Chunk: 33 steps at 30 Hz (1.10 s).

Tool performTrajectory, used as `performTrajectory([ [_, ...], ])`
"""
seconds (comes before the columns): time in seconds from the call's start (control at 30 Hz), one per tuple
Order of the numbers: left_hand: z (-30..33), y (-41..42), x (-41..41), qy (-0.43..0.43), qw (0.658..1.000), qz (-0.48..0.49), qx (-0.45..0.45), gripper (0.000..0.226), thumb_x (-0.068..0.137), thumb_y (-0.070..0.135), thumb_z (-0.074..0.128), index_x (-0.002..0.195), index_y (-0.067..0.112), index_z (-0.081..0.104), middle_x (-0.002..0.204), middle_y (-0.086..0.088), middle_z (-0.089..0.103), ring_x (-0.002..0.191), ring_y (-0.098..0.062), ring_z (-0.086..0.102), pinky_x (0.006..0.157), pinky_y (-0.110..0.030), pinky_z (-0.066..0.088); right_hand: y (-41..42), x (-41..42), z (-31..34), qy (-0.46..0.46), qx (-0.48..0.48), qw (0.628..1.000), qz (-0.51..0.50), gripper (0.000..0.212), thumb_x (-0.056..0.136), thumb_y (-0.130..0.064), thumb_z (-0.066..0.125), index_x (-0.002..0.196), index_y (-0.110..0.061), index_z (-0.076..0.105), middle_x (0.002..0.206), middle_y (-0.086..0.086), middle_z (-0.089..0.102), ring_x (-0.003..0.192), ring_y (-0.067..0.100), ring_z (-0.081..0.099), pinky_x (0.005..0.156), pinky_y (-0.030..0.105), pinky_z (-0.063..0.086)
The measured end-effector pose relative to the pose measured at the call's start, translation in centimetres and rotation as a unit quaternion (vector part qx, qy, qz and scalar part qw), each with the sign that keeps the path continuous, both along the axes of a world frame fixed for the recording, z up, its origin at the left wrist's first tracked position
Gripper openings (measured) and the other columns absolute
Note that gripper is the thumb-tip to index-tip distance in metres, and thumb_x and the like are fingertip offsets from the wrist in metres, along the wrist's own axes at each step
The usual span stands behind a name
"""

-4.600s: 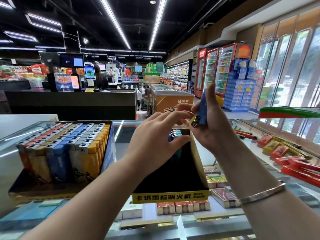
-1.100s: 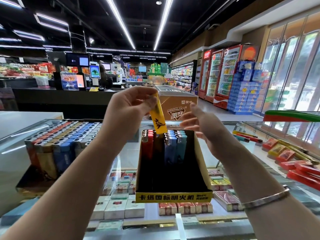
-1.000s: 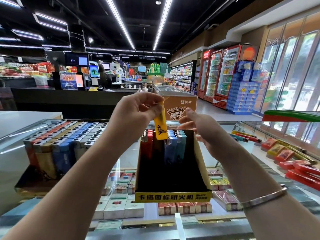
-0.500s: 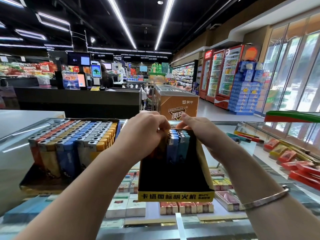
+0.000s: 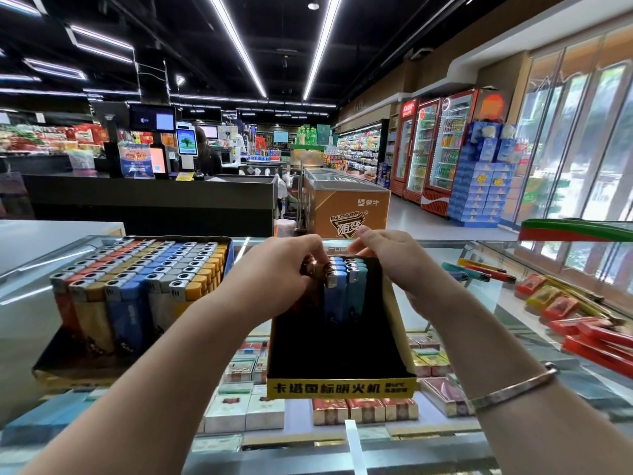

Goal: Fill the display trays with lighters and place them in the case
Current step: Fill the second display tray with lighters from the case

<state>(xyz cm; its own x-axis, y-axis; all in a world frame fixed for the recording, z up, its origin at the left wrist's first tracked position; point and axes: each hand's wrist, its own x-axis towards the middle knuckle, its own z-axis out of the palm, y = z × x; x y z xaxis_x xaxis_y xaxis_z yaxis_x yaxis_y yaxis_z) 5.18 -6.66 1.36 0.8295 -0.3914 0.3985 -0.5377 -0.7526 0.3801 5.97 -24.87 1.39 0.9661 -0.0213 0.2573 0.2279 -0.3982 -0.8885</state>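
A black display tray with a yellow front label stands on the glass case. Several blue lighters stand upright in its back right part. My left hand is curled over the back left of the tray and grips the top of a yellow lighter that stands among the others, mostly hidden by my fingers. My right hand curls its thumb and fingers round the tray's back edge, just behind the blue lighters. The front half of the tray holds nothing.
A second tray, full of red, yellow, blue and grey lighters, stands to the left on the glass case. Cigarette packs lie under the glass. Long lighters lie at the right. A counter and fridges stand beyond.
My left hand has brought the yellow lighter down from above the tray into the back row. My right hand has moved from the air onto the tray's back edge.
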Motion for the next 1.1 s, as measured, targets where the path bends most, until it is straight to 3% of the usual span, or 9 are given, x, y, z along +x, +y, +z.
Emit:
performTrajectory([
  [0.13, -0.7, -0.8, -0.1, -0.040, 0.999, 0.006, -0.011, 0.033, 0.084, 0.017, 0.062, 0.108, 0.037, 0.053, 0.097, 0.011, 0.064, 0.084, -0.007, 0.058, 0.071, -0.032, 0.054, -1.7, 1.2, -0.6, -0.079, 0.003, 0.988, -0.131, 0.026, 0.096, -0.019, 0.040, 0.085, -0.010, 0.061, 0.084, 0.007, 0.062, 0.082, 0.022, 0.057, 0.075, 0.037, 0.044],
  [0.27, -1.5, -1.4, -0.1, -0.080, 0.996, 0.011, -0.035, 0.029, 0.083, 0.020, 0.063, 0.109, 0.032, 0.059, 0.095, 0.008, 0.067, 0.089, -0.014, 0.060, 0.074, -0.037, 0.052, -5.2, 3.0, -2.3, -0.025, -0.230, 0.941, -0.245, 0.031, 0.093, -0.006, 0.038, 0.120, -0.007, 0.054, 0.116, 0.012, 0.058, 0.105, 0.027, 0.052, 0.085, 0.040, 0.042],
  [0.37, -1.8, -1.6, 0.0, -0.096, 0.994, 0.018, -0.053, 0.027, 0.082, 0.024, 0.064, 0.107, 0.034, 0.063, 0.094, 0.009, 0.068, 0.087, -0.016, 0.061, 0.072, -0.036, 0.051, -8.1, 3.3, -3.7, 0.066, -0.378, 0.886, -0.260, 0.039, 0.096, -0.009, 0.037, 0.134, -0.014, 0.043, 0.132, 0.014, 0.048, 0.121, 0.031, 0.043, 0.091, 0.042, 0.039],
  [0.43, -2.1, -1.8, 0.2, -0.111, 0.992, 0.017, -0.056, 0.028, 0.083, 0.025, 0.064, 0.109, 0.035, 0.063, 0.097, 0.010, 0.068, 0.090, -0.015, 0.060, 0.073, -0.035, 0.051, -9.3, 3.4, -4.0, 0.099, -0.438, 0.861, -0.240, 0.032, 0.097, -0.013, 0.035, 0.127, -0.017, 0.047, 0.131, 0.015, 0.047, 0.120, 0.032, 0.043, 0.091, 0.041, 0.038],
  [0.57, -2.5, -2.2, 0.4, -0.145, 0.988, 0.016, -0.056, 0.030, 0.083, 0.025, 0.063, 0.112, 0.034, 0.062, 0.102, 0.012, 0.067, 0.093, -0.013, 0.059, 0.069, -0.029, 0.049, -9.5, 3.9, -4.1, 0.083, -0.514, 0.827, -0.211, 0.020, 0.095, -0.008, 0.036, 0.096, -0.018, 0.054, 0.116, 0.012, 0.058, 0.105, 0.031, 0.054, 0.074, 0.033, 0.036],
  [0.7, -2.9, -2.9, 0.6, -0.165, 0.984, 0.034, -0.056, 0.030, 0.084, 0.024, 0.061, 0.112, 0.033, 0.062, 0.106, 0.011, 0.066, 0.095, -0.015, 0.058, 0.064, -0.026, 0.043, -8.9, 4.7, -4.4, 0.036, -0.517, 0.828, -0.215, 0.025, 0.095, -0.010, 0.040, 0.112, -0.010, 0.057, 0.114, 0.013, 0.057, 0.103, 0.031, 0.056, 0.076, 0.035, 0.041],
  [0.87, -3.2, -4.5, 0.9, -0.176, 0.982, 0.039, -0.049, 0.031, 0.085, 0.023, 0.060, 0.115, 0.031, 0.060, 0.110, 0.009, 0.065, 0.098, -0.014, 0.057, 0.058, -0.022, 0.034, -10.3, 5.3, -4.2, -0.005, -0.510, 0.808, -0.294, 0.037, 0.092, -0.002, 0.039, 0.124, -0.014, 0.054, 0.121, 0.012, 0.047, 0.114, 0.030, 0.045, 0.088, 0.040, 0.041],
  [0.97, -3.0, -5.3, 1.2, -0.176, 0.983, 0.041, -0.039, 0.032, 0.085, 0.023, 0.060, 0.116, 0.030, 0.059, 0.110, 0.009, 0.065, 0.097, -0.014, 0.058, 0.052, -0.015, 0.026, -11.7, 5.8, -4.4, 0.042, -0.543, 0.789, -0.283, 0.040, 0.092, -0.001, 0.035, 0.126, -0.015, 0.049, 0.128, 0.012, 0.049, 0.121, 0.030, 0.039, 0.093, 0.039, 0.037],
  [1.1, -3.1, -6.3, 1.9, -0.176, 0.983, 0.037, -0.032, 0.032, 0.084, 0.022, 0.060, 0.116, 0.027, 0.059, 0.109, 0.009, 0.065, 0.098, -0.013, 0.057, 0.053, -0.008, 0.022, -12.5, 7.0, -4.5, 0.101, -0.544, 0.789, -0.265, 0.044, 0.091, 0.001, 0.037, 0.132, -0.015, 0.046, 0.128, 0.013, 0.053, 0.119, 0.031, 0.046, 0.089, 0.039, 0.042],
])
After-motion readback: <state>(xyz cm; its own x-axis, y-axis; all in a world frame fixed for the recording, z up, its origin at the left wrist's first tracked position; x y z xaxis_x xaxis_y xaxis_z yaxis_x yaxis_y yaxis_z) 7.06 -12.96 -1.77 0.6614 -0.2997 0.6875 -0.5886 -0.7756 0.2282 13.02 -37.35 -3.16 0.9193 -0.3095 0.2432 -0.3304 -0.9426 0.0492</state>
